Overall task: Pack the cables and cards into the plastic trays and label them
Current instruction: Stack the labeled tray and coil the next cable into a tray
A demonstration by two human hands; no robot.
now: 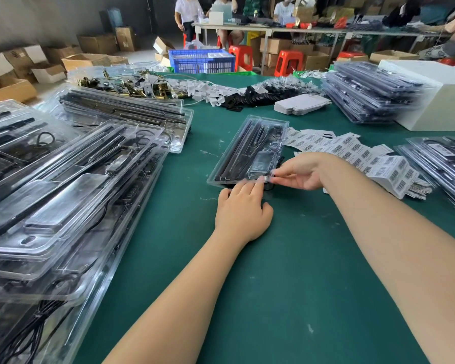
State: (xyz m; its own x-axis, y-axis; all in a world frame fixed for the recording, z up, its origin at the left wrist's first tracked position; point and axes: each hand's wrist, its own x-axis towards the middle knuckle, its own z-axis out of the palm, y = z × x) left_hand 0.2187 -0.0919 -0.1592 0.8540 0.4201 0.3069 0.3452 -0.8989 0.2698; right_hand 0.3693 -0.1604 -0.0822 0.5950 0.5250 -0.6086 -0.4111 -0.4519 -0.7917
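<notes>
A clear plastic tray (250, 151) holding black strips and a cable lies on the green table (247, 285) in the middle. My left hand (243, 214) rests palm down at the tray's near edge, fingertips touching its rim. My right hand (298, 172) pinches the tray's near right corner between thumb and fingers. Sheets of barcode labels (357, 156) lie spread to the right of the tray, partly under my right forearm.
Stacks of filled clear trays stand at the left (63, 185), back right (368, 93) and right edge (441, 164). Loose white tags, black parts and brass clips (168, 89) lie at the back. A white box (436, 98) sits far right. People sit at a distant table.
</notes>
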